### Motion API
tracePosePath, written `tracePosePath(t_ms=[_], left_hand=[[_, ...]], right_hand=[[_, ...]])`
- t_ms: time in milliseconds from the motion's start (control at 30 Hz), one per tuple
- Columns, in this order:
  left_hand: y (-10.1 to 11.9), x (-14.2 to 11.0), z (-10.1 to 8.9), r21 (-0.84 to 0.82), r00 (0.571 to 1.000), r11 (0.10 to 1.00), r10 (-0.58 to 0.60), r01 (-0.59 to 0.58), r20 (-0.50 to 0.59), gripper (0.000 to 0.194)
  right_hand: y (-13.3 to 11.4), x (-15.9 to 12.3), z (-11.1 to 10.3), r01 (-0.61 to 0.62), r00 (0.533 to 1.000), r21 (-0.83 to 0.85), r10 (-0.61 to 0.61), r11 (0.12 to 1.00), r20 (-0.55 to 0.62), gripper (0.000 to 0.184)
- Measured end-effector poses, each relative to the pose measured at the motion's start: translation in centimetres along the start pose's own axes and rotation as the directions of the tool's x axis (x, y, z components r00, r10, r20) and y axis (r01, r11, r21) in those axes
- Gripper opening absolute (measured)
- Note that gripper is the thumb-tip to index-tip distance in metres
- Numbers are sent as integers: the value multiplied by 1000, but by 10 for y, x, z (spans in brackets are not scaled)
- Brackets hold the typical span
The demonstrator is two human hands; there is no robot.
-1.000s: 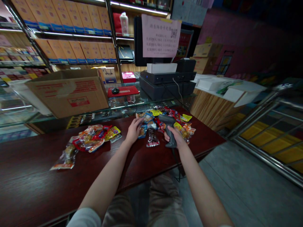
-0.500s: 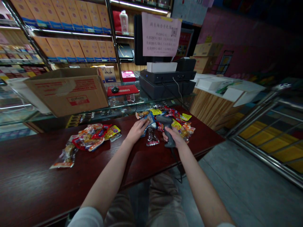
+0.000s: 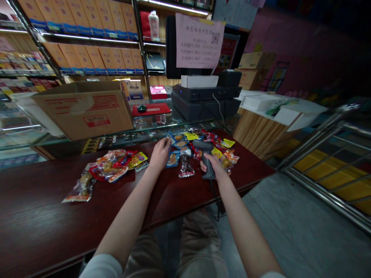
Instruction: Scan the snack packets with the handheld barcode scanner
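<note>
- The right hand is gripping the handle of a dark grey plastic handheld scanner, whose head is pointing leftward among the packets.
- A thin black cable is hanging from the scanner's handle, past the table edge.
- The left hand is bending its fingers narrowly beside a small blue-edged plastic packet; whether it is pinching this cannot be told.
- A second blue-edged packet with a tan middle is lying just right of the left hand.
- A clear packet with dark brown contents and a red lower edge is lying between the hands.
- A mixed pile of red, orange and yellow plastic packets is sitting well left of the scanner.
- All these packets are resting on a glossy red-brown wooden table.
- Behind the table, a brown cardboard box is standing.
</note>
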State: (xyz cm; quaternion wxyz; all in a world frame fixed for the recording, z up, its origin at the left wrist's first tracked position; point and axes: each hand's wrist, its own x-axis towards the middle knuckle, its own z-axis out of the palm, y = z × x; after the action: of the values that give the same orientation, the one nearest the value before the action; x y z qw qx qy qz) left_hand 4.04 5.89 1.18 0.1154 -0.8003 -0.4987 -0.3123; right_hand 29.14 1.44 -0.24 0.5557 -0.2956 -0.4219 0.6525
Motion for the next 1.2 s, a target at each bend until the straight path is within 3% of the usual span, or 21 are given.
tracePosePath(t_ms=[133,333,467,533,667,700,767,900,967,1067,1133,1200], left_hand=[[-22,-2,-36,232,972,945,-236,229,2,37],[-59,-51,-61,533,922,822,-341,199,182,44],[-78,-74,-67,632,854,726,-485,271,190,51],[-77,-72,-69,622,853,729,-489,286,182,51],[-44,-49,-62,467,935,869,-287,162,209,52],[-33,-41,-57,401,937,905,-251,139,241,54],[-12,-26,-41,295,888,933,-306,207,343,60],[4,-1,0,163,708,898,-425,409,564,52],[1,6,18,38,662,832,-467,553,586,40],[-8,13,37,-282,640,601,-537,747,551,35],[-10,16,44,-456,648,461,-563,761,513,36],[-9,18,49,-534,665,411,-574,739,478,37]], right_hand=[[-1,1,-2,-14,1000,25,14,1000,0,27],[-1,1,-1,-30,999,6,30,1000,17,28],[0,1,-3,-30,999,-6,30,1000,26,27],[2,2,-4,-43,999,-15,43,999,23,26],[5,5,-7,-41,999,-34,41,999,-3,27],[5,5,-7,-45,999,-42,45,998,0,28],[4,5,-8,-59,998,-59,60,996,15,28],[0,3,-5,-85,996,-61,85,995,3,28],[-2,2,-3,-80,997,-41,79,996,-21,27],[-3,1,0,-83,996,-28,83,996,-16,28],[-4,1,0,-96,995,-37,97,995,8,28],[-4,1,-1,-91,996,-41,92,995,19,29]])
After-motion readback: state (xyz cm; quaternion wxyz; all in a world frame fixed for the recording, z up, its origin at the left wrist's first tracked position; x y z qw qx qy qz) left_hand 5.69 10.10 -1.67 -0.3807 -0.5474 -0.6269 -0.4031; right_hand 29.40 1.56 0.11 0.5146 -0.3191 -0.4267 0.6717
